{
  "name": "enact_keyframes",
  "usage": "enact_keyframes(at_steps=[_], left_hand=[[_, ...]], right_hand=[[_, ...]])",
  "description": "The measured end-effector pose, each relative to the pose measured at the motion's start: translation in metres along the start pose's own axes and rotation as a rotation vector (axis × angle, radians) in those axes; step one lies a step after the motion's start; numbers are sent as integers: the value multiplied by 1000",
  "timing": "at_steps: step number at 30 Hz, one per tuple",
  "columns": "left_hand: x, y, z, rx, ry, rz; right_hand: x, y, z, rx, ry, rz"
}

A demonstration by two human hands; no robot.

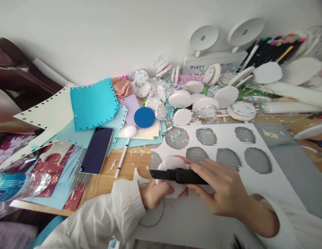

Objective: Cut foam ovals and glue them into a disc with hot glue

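Observation:
My right hand [223, 188] is closed around a black box cutter [188, 176]; its dark blade points left. The blade lies across a round white foam disc [172, 161]. My left hand [156, 193] grips this disc from the left, partly hidden behind the knife. Beneath both hands spreads a white foam sheet [261, 186] with several round holes cut through it. A grey cutting mat [280, 138] shows through the holes and along the sheet's right side.
White foam discs [180, 99] and blue-and-white scraps are heaped along the wall. On the left lie a phone [96, 150], a blue disc [144, 117], a white-tipped stick [121, 158], coloured sheets [94, 103] and a plastic bottle [18, 186]. Markers [275, 52] stand at back right.

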State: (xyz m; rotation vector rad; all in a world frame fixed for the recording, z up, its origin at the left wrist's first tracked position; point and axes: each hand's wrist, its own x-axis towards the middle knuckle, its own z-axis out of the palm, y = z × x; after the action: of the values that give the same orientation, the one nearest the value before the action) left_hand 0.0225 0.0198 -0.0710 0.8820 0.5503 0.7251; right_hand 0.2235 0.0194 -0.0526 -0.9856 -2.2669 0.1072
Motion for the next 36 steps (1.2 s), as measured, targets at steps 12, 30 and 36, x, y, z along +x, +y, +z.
enact_keyframes(at_steps=[12,30,36], left_hand=[[-1,-1,0,-42,-15,-20],[1,-2,2,-169,31,15],[2,2,2,-129,61,7]], right_hand=[[0,5,-2,-46,10,-20],[-1,8,-1,-131,57,0],[-2,14,-3,-146,68,2]])
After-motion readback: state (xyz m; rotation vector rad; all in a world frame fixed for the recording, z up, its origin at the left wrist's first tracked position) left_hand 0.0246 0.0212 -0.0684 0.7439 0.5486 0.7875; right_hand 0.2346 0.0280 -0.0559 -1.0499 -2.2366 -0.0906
